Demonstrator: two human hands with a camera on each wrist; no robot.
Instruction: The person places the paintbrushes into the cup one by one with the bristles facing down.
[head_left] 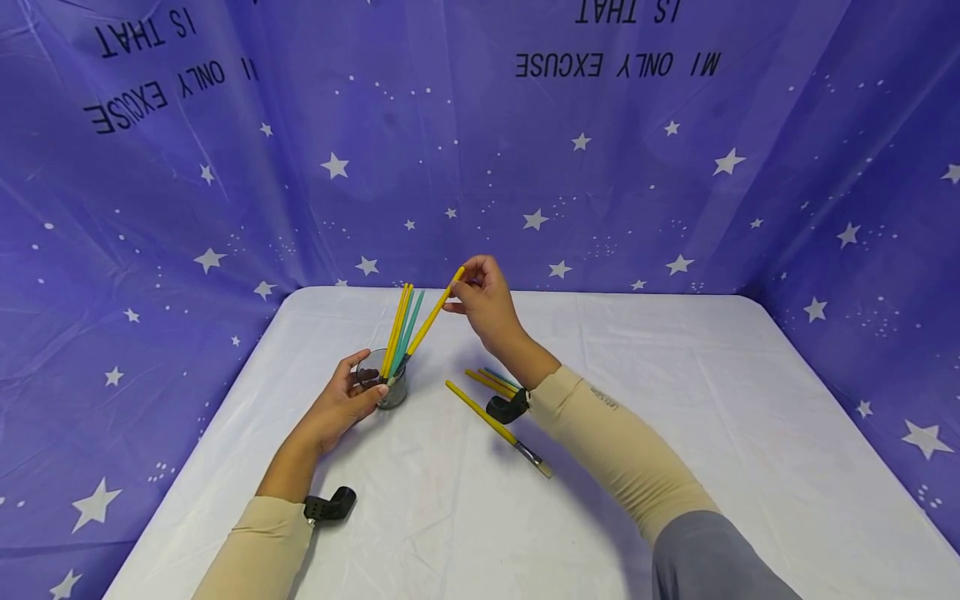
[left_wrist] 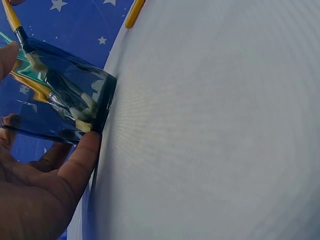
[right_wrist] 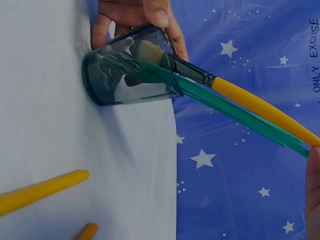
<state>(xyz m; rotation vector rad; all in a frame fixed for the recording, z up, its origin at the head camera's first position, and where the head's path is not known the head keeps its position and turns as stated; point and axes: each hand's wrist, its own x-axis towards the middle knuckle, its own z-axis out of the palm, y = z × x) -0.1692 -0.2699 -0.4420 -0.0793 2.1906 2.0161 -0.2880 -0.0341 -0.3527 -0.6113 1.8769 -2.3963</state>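
Note:
A dark see-through glass (head_left: pixel 393 397) stands on the table, and my left hand (head_left: pixel 337 412) holds it round its side, thumb near the rim. My right hand (head_left: pixel 487 307) pinches a yellow paintbrush (head_left: pixel 435 314) near the top of its handle. That brush slants down to the left, its bristles (right_wrist: pixel 150 51) inside the mouth of the glass in the right wrist view. Other yellow brushes (head_left: pixel 395 333) and teal brushes (head_left: pixel 412 321) lean in the glass with their handles up. In the left wrist view, pale bristles (left_wrist: pixel 82 125) show near the glass bottom.
A yellow flat paintbrush (head_left: pixel 483 414) lies on the white-covered table (head_left: pixel 420 517), right of the glass. Just beyond it are more yellow handles (head_left: pixel 489 382) and a blue one, partly hidden by the right wrist camera (head_left: pixel 507 407). A purple starred curtain (head_left: pixel 465 167) surrounds the table's back and sides.

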